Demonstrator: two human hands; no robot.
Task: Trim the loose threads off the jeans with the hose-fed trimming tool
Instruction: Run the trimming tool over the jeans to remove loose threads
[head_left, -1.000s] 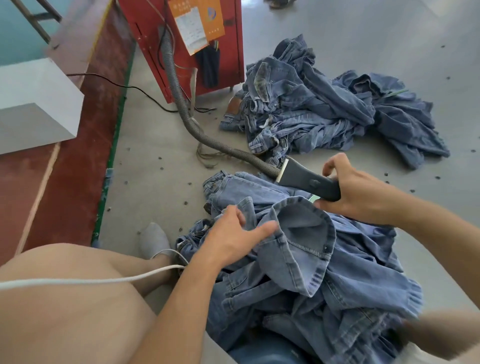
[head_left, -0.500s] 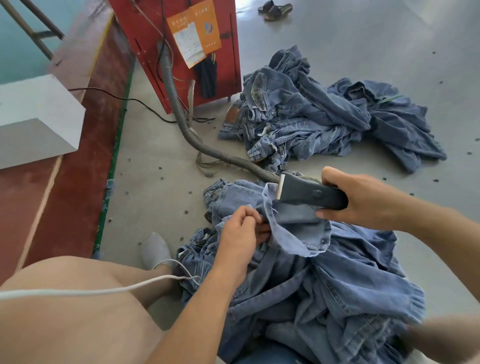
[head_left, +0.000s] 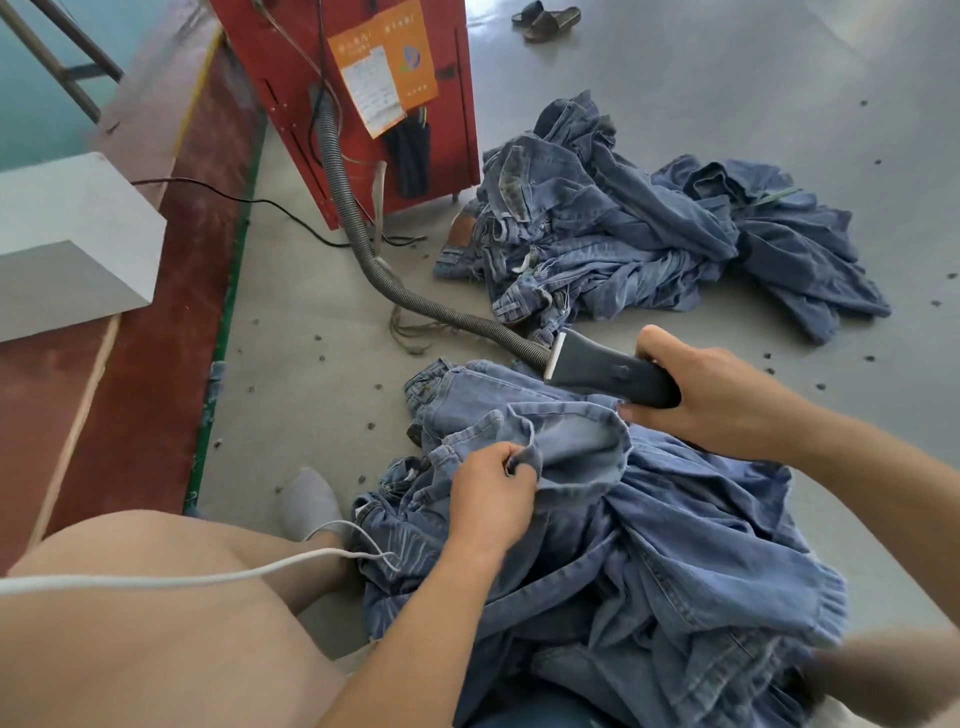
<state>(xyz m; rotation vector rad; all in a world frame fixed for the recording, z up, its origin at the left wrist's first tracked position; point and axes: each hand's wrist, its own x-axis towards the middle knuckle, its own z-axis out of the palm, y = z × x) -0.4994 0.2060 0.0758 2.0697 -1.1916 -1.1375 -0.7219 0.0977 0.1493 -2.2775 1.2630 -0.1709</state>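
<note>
Blue jeans (head_left: 675, 530) lie bunched on the floor in front of me and over my lap. My left hand (head_left: 493, 493) pinches a folded hem edge of the jeans. My right hand (head_left: 711, 389) grips the dark handle of the trimming tool (head_left: 608, 371), whose pale blade end points left, just above the cloth. A grey ribbed hose (head_left: 363, 249) runs from the tool's head back to a red machine (head_left: 353, 104).
A second heap of jeans (head_left: 649, 234) lies beyond the tool. A white box (head_left: 67, 244) sits on a red raised strip at the left. A black cable (head_left: 249, 200) crosses the floor. Sandals (head_left: 545, 21) lie far back. My bare leg and socked foot (head_left: 306, 504) are at lower left, crossed by a white cord (head_left: 208, 577).
My left hand has shifted from gripping a wide fold to pinching a narrow hem edge. The tool in my right hand has lifted slightly off the cloth and moved right.
</note>
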